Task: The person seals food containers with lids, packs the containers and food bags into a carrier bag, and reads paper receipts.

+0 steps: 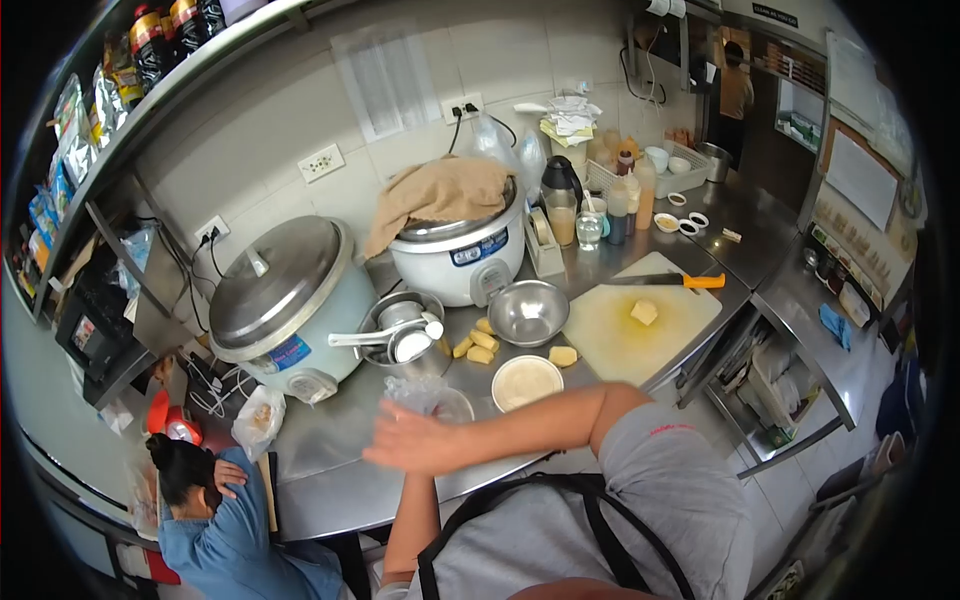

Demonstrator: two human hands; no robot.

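My right hand (pixel 412 440) crosses in front of my body at the counter's front edge, its back turned to the camera and its fingers mostly hidden. My left forearm (pixel 418 515) rises from below and ends behind it, so my left hand is covered. Just beyond the hands are a crumpled clear plastic bag (pixel 415 388) and a round clear container (pixel 455 407). A round tub (pixel 527 384) of pale powder stands right of them. Several peeled yellow pieces (pixel 481 347) lie behind, near a steel bowl (pixel 529 313).
A cutting board (pixel 600 325) holds a yellow chunk (pixel 644 312) and an orange-handled knife (pixel 650 280). Two large rice cookers (pixel 285 290) (pixel 460 250) stand along the wall, beside a steel pot (pixel 425 360). Bottles (pixel 616 205) are at the back. A person in blue (pixel 230 520) leans at the left.
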